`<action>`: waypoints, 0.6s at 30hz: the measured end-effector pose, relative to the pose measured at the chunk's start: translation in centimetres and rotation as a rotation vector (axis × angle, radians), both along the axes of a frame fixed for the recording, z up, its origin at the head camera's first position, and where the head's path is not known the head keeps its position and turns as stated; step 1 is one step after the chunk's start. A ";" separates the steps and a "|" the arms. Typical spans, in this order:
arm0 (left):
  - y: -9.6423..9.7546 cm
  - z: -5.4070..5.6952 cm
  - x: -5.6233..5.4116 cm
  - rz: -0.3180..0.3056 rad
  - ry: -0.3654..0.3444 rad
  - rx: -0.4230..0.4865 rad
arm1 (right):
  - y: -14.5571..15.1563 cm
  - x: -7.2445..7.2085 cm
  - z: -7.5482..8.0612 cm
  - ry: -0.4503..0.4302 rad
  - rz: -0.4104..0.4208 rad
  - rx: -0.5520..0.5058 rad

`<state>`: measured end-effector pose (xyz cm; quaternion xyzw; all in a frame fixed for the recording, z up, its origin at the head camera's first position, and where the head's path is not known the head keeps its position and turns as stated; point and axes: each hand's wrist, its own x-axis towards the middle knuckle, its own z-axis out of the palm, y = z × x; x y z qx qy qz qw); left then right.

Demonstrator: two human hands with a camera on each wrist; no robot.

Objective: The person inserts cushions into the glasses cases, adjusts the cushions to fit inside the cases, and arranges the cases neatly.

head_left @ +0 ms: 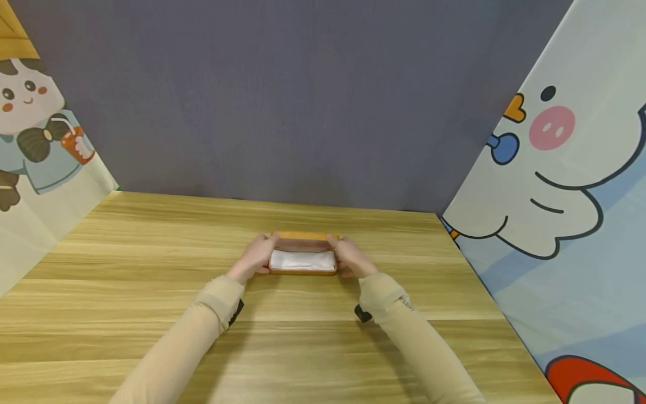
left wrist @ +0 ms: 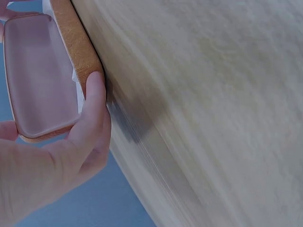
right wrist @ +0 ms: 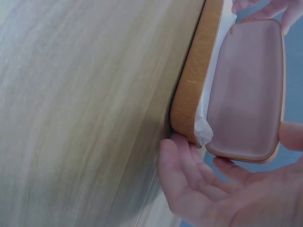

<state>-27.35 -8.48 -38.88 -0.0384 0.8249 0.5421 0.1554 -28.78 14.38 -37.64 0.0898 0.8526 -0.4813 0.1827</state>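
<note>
An orange-brown glasses case [head_left: 303, 272] with an open hinged lid [head_left: 304, 245] sits on the table. Pinkish lining covers the inside of the lid, and a folded white cloth or paper [head_left: 303, 261] fills the base. My left hand [head_left: 254, 255] holds the case's left end, thumb at the lid's edge and fingers along the base. At the opposite end, my right hand [head_left: 353, 259] grips it likewise, its thumb on the lid's rim. In the right wrist view, a crumpled corner of the white filling [right wrist: 202, 131] pokes out between base and lid.
The wood-grain table [head_left: 303, 348] spreads around the case on all sides. Behind it rises a dark grey panel [head_left: 282, 101]. Cartoon-printed panels stand at the left [head_left: 45, 224] and right [head_left: 595, 224] edges.
</note>
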 end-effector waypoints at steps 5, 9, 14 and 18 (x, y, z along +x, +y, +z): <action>0.0 0.1 0.2 -0.012 0.001 0.006 | 0.1 0.2 0.0 -0.007 0.033 -0.016; 0.0 0.1 0.3 -0.022 0.003 0.005 | 0.4 0.2 0.0 -0.015 0.066 -0.033; -0.3 0.0 0.2 -0.039 0.000 -0.001 | 0.7 0.2 -0.1 -0.027 0.091 -0.046; -0.5 -0.1 0.2 -0.057 -0.005 0.014 | 0.8 0.2 -0.2 -0.039 0.090 -0.060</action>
